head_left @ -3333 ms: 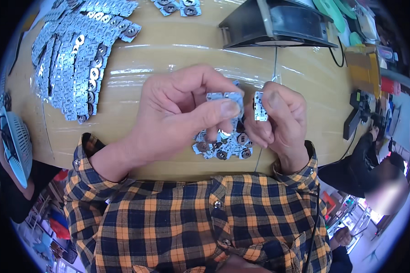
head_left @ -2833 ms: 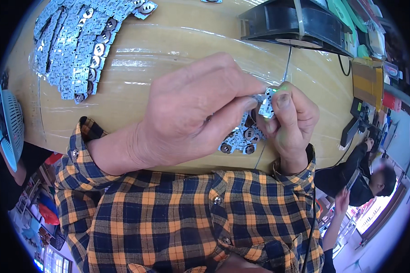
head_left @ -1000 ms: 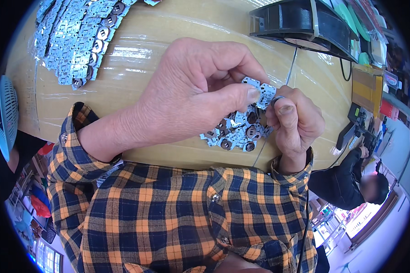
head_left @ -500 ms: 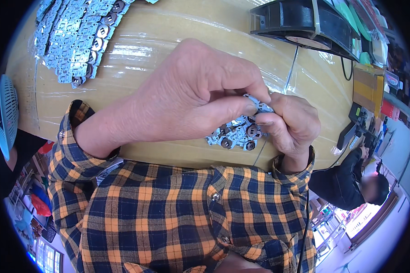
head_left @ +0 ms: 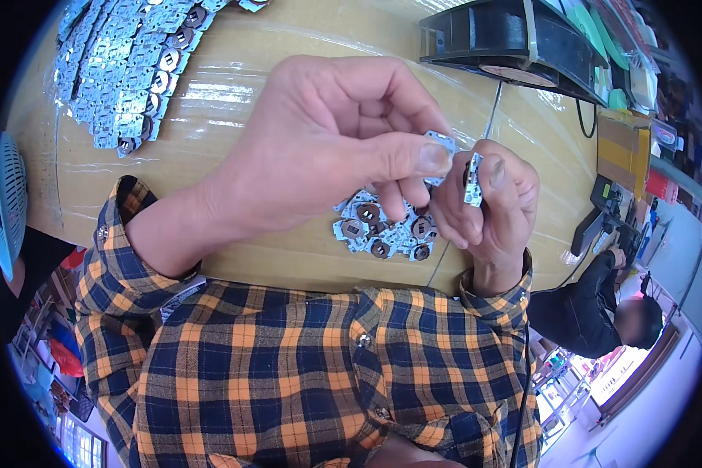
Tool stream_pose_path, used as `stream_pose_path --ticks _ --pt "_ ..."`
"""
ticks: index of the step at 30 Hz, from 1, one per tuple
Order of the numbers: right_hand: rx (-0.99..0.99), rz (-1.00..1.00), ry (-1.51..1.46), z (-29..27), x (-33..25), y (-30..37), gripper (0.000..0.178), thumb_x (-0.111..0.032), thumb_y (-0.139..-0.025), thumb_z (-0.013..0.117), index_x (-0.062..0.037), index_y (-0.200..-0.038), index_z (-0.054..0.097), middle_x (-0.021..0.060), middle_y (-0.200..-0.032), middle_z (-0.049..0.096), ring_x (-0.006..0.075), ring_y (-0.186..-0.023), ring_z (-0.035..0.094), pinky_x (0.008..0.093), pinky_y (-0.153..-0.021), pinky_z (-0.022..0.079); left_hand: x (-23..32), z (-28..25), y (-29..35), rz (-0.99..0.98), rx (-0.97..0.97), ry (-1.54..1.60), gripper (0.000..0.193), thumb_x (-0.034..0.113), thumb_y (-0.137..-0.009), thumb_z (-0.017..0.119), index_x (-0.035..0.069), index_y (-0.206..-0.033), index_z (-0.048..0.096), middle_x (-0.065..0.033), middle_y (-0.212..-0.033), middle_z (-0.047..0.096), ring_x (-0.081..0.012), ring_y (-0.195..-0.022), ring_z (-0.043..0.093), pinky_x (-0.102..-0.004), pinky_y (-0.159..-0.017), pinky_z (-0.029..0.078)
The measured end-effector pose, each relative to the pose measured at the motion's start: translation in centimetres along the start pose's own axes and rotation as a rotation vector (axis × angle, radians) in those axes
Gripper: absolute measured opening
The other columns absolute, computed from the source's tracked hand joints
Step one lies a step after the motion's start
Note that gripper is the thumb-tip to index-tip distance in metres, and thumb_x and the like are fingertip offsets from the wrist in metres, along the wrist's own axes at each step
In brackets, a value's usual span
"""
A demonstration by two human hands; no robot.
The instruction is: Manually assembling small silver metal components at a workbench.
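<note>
One circuit board (head_left: 446, 140) pinched in left hand (head_left: 308, 144); second board (head_left: 473, 181) pinched in right hand (head_left: 498, 203), 4 o'clock of it. Board pile (head_left: 398, 235) on table (head_left: 195, 156), 7 o'clock of first.

The left hand's grip (head_left: 312, 148) pinches a bluish circuit board (head_left: 442, 138) beside a second board (head_left: 473, 183) in the right hand's grip (head_left: 503, 209). A loose board pile (head_left: 398, 234) lies on the counter (head_left: 558, 164).
</note>
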State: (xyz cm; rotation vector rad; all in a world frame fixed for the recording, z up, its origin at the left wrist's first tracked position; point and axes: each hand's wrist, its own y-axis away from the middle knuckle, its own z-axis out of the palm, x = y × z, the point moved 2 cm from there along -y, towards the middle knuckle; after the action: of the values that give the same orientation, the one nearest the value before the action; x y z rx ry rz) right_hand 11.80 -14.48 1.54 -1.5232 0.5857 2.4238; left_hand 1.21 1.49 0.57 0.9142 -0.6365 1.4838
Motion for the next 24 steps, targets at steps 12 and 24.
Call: stream_pose_path --ticks 12,24 --pt "0.148 -0.145 0.410 -0.3 0.3 0.8 0.033 -0.024 -0.100 0.053 0.0002 -0.078 0.060 -0.0009 -0.060 0.054 0.0023 -0.047 0.043 0.0188 -0.044 0.032 0.2 1.1 0.9 0.610 0.112 -0.759 0.022 -0.011 -0.079 0.067 -0.003 -0.099 0.065 -0.0094 -0.082 0.064 -0.0111 -0.067 0.063 -0.0220 -0.057 0.048" --pt "0.152 -0.151 0.503 0.0 0.3 0.7 0.037 -0.029 -0.102 0.048 -0.0036 -0.074 0.048 -0.0019 -0.054 0.044 0.0038 -0.046 0.037 0.0198 -0.042 0.028 -0.1 1.1 1.0 0.774 0.149 -0.840 0.027 -0.012 -0.072 0.068 -0.002 -0.096 0.065 -0.0113 -0.081 0.066 -0.0187 -0.066 0.063 -0.0257 -0.053 0.047"
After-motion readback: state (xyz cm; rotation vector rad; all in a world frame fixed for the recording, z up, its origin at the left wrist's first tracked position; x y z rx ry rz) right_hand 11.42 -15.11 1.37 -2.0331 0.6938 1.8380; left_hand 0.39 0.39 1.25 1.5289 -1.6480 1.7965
